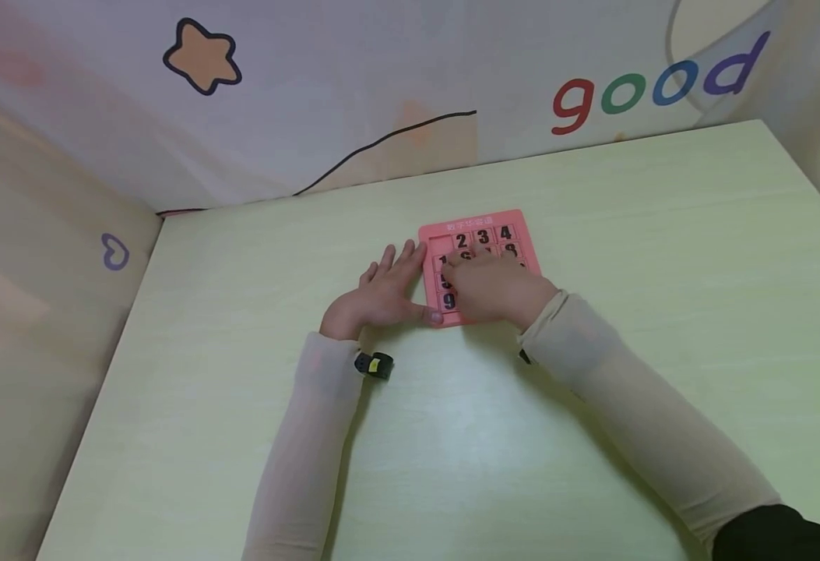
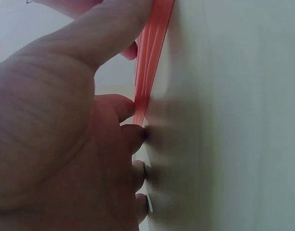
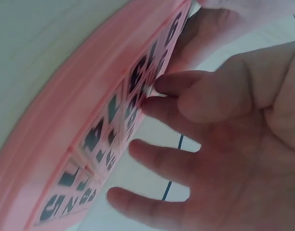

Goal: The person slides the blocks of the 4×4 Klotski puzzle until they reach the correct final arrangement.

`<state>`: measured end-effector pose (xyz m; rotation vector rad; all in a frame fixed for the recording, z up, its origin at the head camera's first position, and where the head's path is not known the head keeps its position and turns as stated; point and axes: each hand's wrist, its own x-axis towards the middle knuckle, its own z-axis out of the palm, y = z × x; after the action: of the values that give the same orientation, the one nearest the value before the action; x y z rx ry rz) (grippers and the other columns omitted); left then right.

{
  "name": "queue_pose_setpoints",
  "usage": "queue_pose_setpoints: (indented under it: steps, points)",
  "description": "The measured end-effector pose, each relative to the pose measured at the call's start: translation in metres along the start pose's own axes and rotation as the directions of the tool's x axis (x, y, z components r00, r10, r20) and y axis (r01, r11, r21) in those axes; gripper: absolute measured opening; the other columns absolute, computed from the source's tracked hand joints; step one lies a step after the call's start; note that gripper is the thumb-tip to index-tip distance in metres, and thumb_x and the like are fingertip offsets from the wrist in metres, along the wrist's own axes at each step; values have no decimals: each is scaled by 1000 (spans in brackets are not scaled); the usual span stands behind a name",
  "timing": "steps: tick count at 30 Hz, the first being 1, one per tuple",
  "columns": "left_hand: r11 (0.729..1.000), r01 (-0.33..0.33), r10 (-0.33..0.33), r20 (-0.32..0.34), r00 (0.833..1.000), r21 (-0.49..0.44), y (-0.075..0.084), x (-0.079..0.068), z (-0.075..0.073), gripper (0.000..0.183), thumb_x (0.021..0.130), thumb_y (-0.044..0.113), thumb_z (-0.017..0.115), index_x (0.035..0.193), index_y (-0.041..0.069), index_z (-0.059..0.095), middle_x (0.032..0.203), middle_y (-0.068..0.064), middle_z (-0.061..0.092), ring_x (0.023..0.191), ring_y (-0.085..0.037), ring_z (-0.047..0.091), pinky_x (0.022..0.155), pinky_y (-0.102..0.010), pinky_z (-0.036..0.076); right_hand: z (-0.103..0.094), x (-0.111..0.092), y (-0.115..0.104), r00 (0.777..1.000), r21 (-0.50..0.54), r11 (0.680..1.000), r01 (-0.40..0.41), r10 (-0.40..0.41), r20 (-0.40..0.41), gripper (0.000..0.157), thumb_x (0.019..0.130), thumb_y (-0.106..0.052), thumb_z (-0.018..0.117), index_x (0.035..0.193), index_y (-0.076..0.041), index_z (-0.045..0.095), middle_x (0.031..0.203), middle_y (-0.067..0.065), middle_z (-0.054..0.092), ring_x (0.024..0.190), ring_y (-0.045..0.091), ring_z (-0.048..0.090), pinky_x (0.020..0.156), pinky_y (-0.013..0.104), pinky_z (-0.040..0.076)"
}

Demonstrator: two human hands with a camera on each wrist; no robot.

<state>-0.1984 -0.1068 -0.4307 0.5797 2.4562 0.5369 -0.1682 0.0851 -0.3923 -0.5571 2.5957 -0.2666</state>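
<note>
A pink number slide puzzle (image 1: 524, 238) lies flat on the table. Tiles 2, 3 and 4 show in its top row, with a bare slot at the top left; 1, 5 and 9 run down the left side. My left hand (image 1: 385, 298) lies with spread fingers against the puzzle's left edge, its thumb on the lower left corner. From the right, my right hand (image 1: 494, 287) reaches over the tiles and covers several. In the right wrist view its fingers are extended, the index fingertip (image 3: 152, 103) touching the tiles (image 3: 111, 113).
The pale green table (image 1: 206, 374) spreads around the puzzle. A wall with a star (image 1: 202, 57) and the coloured word "good" (image 1: 662, 86) rises behind its far edge, and another wall (image 1: 45, 273) stands at the left. A small dark device (image 1: 374, 365) is on my left wrist.
</note>
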Motion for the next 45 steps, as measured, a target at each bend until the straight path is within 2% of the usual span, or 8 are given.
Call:
queue_pose_setpoints:
  steps: [6, 10, 17, 23, 32, 40, 45]
  points:
    - [1000, -6, 6, 10, 1000, -1, 1, 2, -1, 113, 86, 54, 74, 163, 25, -3, 168, -1, -12, 151, -27, -22, 120, -52, -6, 5, 0, -3, 1000, -43, 999, -6, 5, -19, 65, 100, -30, 62, 155, -5, 40, 163, 15, 28, 150, 46, 12, 109, 73, 18]
    - [1000, 0, -1, 16, 1000, 2, 3, 1, -2, 113, 87, 55, 73, 163, 24, -4, 168, -1, -13, 150, -26, -23, 120, -52, -7, 5, 1, -3, 999, -35, 999, -7, 6, -33, 67, 99, -30, 63, 156, -5, 37, 164, 15, 24, 149, 47, 10, 110, 73, 17]
    - [1000, 11, -11, 20, 1000, -7, 5, 0, -3, 114, 86, 54, 74, 163, 25, -3, 168, 0, -13, 150, -25, -23, 120, -50, -8, 3, 6, 0, 999, -17, 999, -42, 42, -35, 65, 102, -22, 56, 160, -9, 30, 166, 13, 16, 150, 46, 6, 111, 72, 13]
    - [1000, 9, -9, 18, 1000, -2, 6, -1, -4, 114, 86, 54, 75, 164, 24, -3, 169, 0, -12, 150, -26, -22, 120, -51, -7, 2, 10, 3, 997, -32, 998, -62, 60, -42, 61, 104, -21, 50, 161, -12, 28, 167, 11, 13, 151, 44, 6, 113, 69, 14]
    - [1000, 6, -6, 14, 1000, -2, 5, -2, -2, 113, 86, 53, 75, 164, 24, -3, 169, -1, -12, 151, -27, -22, 120, -51, -6, 3, 8, 4, 993, -10, 994, -104, 104, -47, 61, 105, -25, 48, 162, -20, 26, 166, 22, 10, 149, 48, 3, 114, 70, 10]
    - [1000, -3, 2, 10, 1000, 12, 3, -3, -1, 113, 87, 54, 73, 163, 22, -5, 168, -1, -13, 150, -27, -22, 120, -52, -5, 2, 0, -1, 997, -3, 997, -75, 75, -6, 62, 104, -28, 52, 160, -12, 30, 166, 18, 11, 150, 47, 6, 112, 72, 13]
    - [1000, 0, 0, 7, 1000, -17, 2, -2, -1, 115, 85, 55, 75, 163, 22, -3, 168, 1, -13, 150, -25, -23, 120, -50, -7, 5, -12, -10, 995, 5, 997, -72, 71, 64, 60, 107, -28, 45, 161, -10, 25, 167, 16, 8, 151, 44, 2, 114, 70, 8]
